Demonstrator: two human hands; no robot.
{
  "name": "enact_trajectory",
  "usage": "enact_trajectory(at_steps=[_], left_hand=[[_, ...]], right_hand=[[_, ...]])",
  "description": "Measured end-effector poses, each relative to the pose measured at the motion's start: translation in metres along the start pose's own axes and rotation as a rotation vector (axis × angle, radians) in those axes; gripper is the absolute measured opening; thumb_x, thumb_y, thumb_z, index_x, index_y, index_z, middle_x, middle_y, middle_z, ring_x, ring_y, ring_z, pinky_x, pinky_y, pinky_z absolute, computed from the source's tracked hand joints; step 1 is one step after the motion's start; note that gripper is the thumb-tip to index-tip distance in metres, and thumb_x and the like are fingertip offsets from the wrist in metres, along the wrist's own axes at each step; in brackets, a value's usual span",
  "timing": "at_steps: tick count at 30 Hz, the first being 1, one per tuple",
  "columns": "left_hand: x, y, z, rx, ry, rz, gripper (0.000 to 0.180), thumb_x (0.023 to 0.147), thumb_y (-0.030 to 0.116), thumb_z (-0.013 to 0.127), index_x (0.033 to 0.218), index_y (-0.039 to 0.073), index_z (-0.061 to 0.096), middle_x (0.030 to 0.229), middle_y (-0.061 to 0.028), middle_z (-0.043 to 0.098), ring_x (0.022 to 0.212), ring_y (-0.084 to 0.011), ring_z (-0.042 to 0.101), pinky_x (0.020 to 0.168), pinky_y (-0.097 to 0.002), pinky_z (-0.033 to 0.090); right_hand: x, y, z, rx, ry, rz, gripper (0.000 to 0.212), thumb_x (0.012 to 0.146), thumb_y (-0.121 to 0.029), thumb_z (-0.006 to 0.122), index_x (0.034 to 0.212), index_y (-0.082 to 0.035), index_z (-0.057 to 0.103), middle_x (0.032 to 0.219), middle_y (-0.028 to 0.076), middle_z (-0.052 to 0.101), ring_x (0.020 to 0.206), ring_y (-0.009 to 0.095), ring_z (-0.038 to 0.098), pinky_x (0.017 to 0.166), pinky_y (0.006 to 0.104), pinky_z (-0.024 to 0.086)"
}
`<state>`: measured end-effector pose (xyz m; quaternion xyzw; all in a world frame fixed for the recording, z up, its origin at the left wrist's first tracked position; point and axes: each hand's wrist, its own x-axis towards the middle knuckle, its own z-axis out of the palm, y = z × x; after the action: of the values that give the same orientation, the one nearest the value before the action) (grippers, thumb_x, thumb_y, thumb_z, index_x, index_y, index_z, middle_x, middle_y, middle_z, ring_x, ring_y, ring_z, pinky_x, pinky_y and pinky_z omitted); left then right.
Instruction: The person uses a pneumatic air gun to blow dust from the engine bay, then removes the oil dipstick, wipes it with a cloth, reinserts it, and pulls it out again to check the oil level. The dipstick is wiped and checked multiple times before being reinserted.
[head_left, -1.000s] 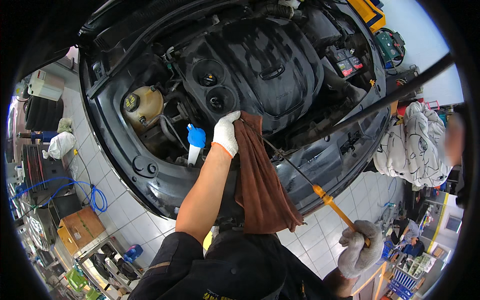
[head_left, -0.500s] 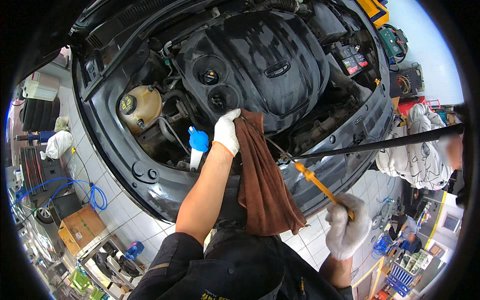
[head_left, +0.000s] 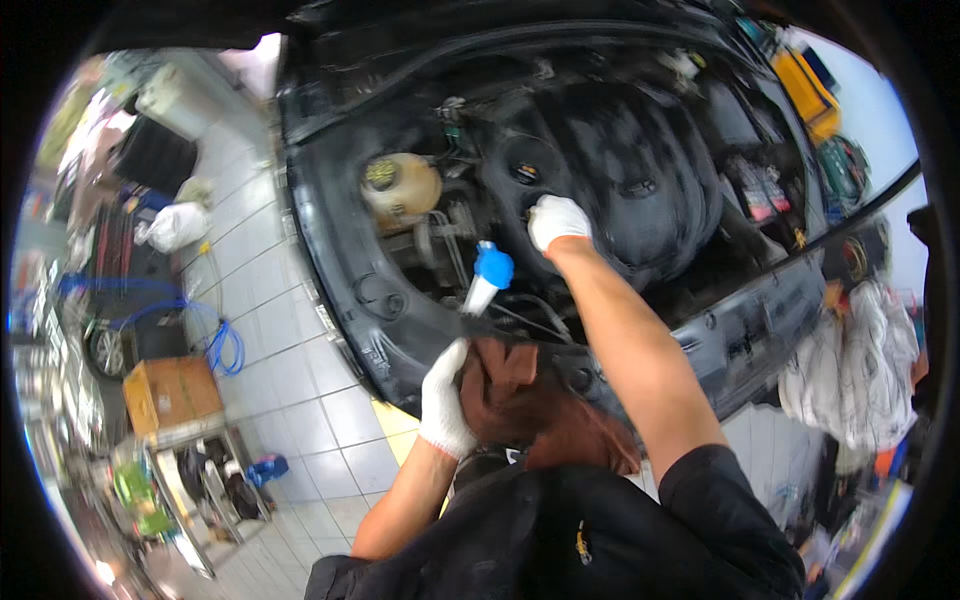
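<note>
My left hand (head_left: 445,405), in a white knit glove, is closed on a brown cloth (head_left: 515,400) in front of the car's front edge. The cloth hangs bunched toward my body. My right hand (head_left: 560,222), also gloved, reaches over the black engine cover (head_left: 610,130). Its fingers are curled at the lower round recess of the cover and hide what they hold. Just above it sits an oil filler cap (head_left: 524,173) in its own recess. A filler neck with a blue cap (head_left: 494,266) stands left of my right forearm. The orange-handled dipstick is not visible now.
Left in the engine bay is a yellowed coolant tank (head_left: 405,190); a battery (head_left: 755,190) sits at the right. A dark rod (head_left: 865,212) slants across the right side. A wooden box (head_left: 172,393) and blue hose (head_left: 228,345) lie left of the car.
My right hand has gone from low right, holding the dipstick, up to the engine cover recess. My left hand has drawn the cloth back toward me. The view has shifted and blurred.
</note>
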<state>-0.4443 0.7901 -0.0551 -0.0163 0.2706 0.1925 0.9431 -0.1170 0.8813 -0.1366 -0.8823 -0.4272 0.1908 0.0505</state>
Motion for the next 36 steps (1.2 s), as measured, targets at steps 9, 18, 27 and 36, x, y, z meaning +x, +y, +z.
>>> enact_trajectory(at_steps=[9, 18, 27, 36], left_hand=[[-0.328, -0.038, -0.124, -0.085, 0.581, 0.865, 0.042, 0.108, 0.035, 0.045, 0.123, -0.003, 0.058, 0.124, -0.0229, 0.067, 0.113, -0.0368, 0.067, 0.102, -0.0488, 0.054], [-0.485, -0.176, -0.266, -0.411, 1.147, 1.191, 0.042, 0.103, 0.034, 0.040, 0.084, 0.000, 0.056, 0.089, -0.0266, 0.069, 0.083, -0.0394, 0.067, 0.083, -0.0505, 0.058], [-0.636, -0.084, -0.399, 0.391, 1.711, 0.905, 0.018, 0.079, 0.004, 0.052, 0.083, -0.002, 0.069, 0.070, -0.0120, 0.068, 0.062, -0.0201, 0.060, 0.057, -0.0356, 0.047], [-0.881, 0.187, -0.622, 0.954, 1.806, 0.849, 0.027, 0.079, 0.005, 0.061, 0.102, -0.002, 0.075, 0.091, -0.0141, 0.075, 0.090, -0.0255, 0.070, 0.083, -0.0368, 0.054]], right_hand=[[0.158, 0.071, 0.122, -0.237, -0.091, -0.249, 0.046, 0.103, -0.036, 0.048, 0.134, -0.011, 0.071, 0.145, 0.016, 0.064, 0.136, 0.037, 0.060, 0.110, 0.0457, 0.049], [0.191, 0.072, 0.124, 0.104, -0.049, 0.115, 0.051, 0.106, -0.042, 0.049, 0.135, -0.004, 0.068, 0.143, 0.016, 0.066, 0.130, 0.031, 0.063, 0.106, 0.0392, 0.051], [0.066, 0.007, 0.042, -0.280, 0.019, -0.115, 0.051, 0.101, -0.034, 0.052, 0.130, 0.006, 0.067, 0.136, 0.029, 0.065, 0.126, 0.044, 0.063, 0.102, 0.0470, 0.053], [-0.273, -0.016, 0.033, -0.025, 0.584, -0.106, 0.059, 0.109, -0.045, 0.052, 0.140, 0.004, 0.061, 0.142, 0.025, 0.064, 0.130, 0.040, 0.060, 0.112, 0.0409, 0.044]])
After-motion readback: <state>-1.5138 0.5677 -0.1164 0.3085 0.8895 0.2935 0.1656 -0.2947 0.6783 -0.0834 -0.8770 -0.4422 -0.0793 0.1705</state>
